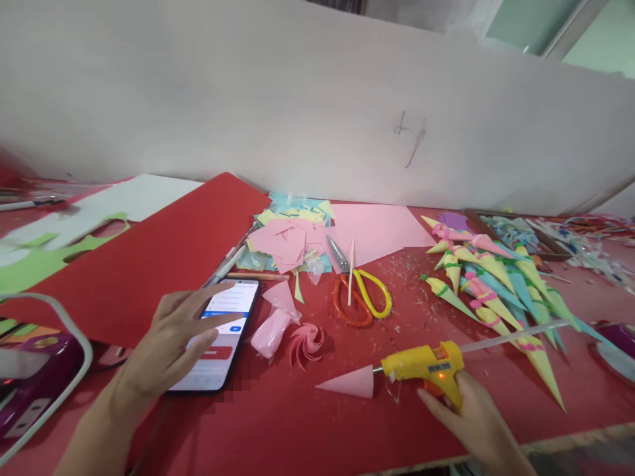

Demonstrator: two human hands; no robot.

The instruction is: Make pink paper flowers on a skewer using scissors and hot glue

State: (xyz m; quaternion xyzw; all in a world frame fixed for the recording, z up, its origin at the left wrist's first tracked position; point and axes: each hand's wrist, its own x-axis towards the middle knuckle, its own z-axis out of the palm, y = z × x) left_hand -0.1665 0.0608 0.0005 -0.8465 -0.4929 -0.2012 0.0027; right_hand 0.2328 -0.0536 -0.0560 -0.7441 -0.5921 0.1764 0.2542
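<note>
My left hand (166, 337) lies over a smartphone (231, 344) with a lit screen, its fingers spread across the glass. In my right hand (469, 413) is a yellow hot glue gun (421, 365), gripped by its handle, with a clear glue stick (516, 334) poking out of its back. The gun's nozzle points left at the wide end of a pink paper cone (350, 383) on the red table. Between phone and cone lie a pink paper swirl (305, 344) and a pink piece in clear plastic (272, 330).
Scissors (377, 294) with red and yellow handles lie mid-table, a thin stick across them. Paper scraps (288, 239) and a pink sheet (380, 228) are behind. Finished-looking paper cones (496, 284) pile up at right. A red sheet (183, 244) and purple power strip (40, 383) are left.
</note>
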